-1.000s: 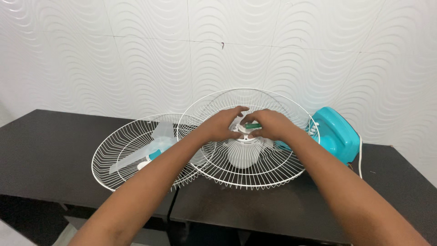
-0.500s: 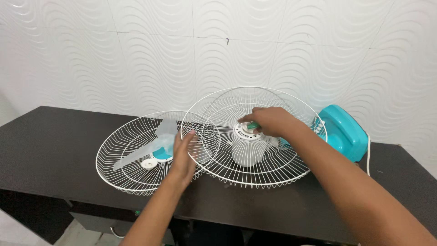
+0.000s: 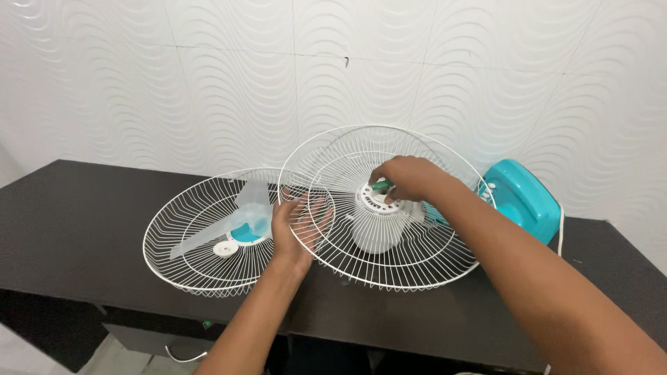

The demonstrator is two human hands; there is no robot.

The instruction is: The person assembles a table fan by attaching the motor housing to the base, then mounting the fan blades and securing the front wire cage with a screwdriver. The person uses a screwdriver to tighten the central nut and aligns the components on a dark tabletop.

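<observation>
— Left hand (image 3: 297, 223)?
— Pressed flat against the near-left rim of the rear fan guard (image 3: 417, 267), fingers spread wide over the wires, thumb toward the guard's centre. Not wrapped round anything, as far as can be seen; simply bearing on the mesh.

— Right hand (image 3: 408, 178)?
— Up at the hub of the same guard, fingers bunched close around a small green piece (image 3: 381, 185) sitting just above the white ribbed ring (image 3: 374, 197) at the guard's middle. Pinched on that piece, forearm stretched across the guard's right side.

— And the guard itself?
— Tilted, open face toward the viewer, mounted over the white motor housing (image 3: 375, 232), which shows through the wires below the hub. Lower rim close to the black table (image 3: 83, 222).

— Left of the guard?
— Front fan guard (image 3: 182, 267), lying like a shallow bowl on the table, its right edge overlapping the rear guard's left rim. Inside it, translucent fan blades (image 3: 246, 212) with a teal hub, plus a small white cap (image 3: 225, 248) beside that hub.

— Right of the guard?
— Teal fan base (image 3: 524, 200), just behind the rim, white cord (image 3: 561, 232) trailing down its far side.

— Behind the guard?
— White wall tiles (image 3: 174, 97) with a wavy relief.
</observation>
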